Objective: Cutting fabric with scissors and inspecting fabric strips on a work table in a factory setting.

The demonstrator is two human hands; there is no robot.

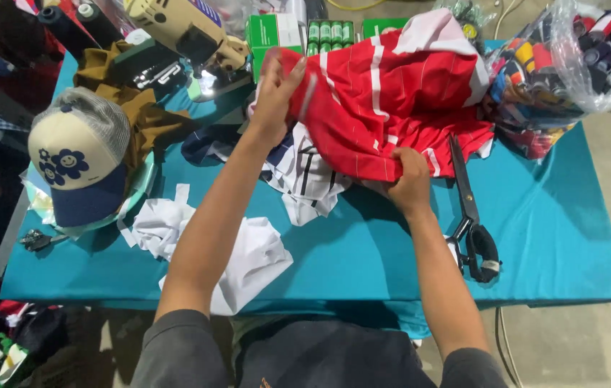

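A red garment with white stripes (392, 100) lies bunched on the teal table (557, 237). My left hand (274, 93) holds its upper left edge, lifted off the table. My right hand (409, 183) grips the lower hem of the same garment. Under it lies a white and navy striped cloth (305, 172). Large black scissors (472, 215) rest on the table just right of my right hand.
A cream and navy cap (76, 162) sits at the left beside brown fabric (140, 108) and a sewing machine (183, 32). White cloth scraps (248, 255) lie near the front edge. A plastic bag of thread spools (571, 57) fills the back right; green boxes (273, 32) stand behind.
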